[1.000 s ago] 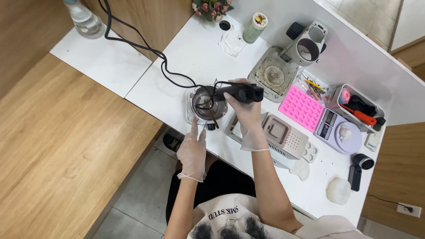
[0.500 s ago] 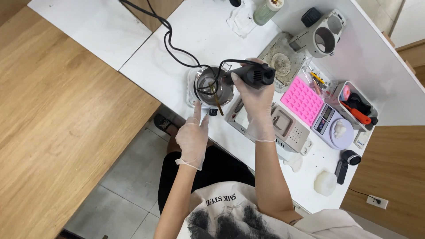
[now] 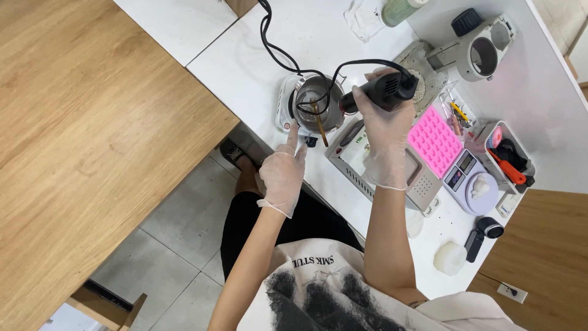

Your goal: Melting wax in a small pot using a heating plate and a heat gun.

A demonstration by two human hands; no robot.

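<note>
My right hand grips the heat gun; left fingers, extended, touch the hotplate at seven o'clock of the metal pot. The dangling cord could tip it.

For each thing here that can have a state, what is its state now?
right hand: gloved, shut on black heat gun, nozzle toward the pot.
left hand: gloved, open, fingertips at the white hot plate.
metal pot: upright on the hot plate, a stick inside.
pink mould: flat, cavities up.
</note>
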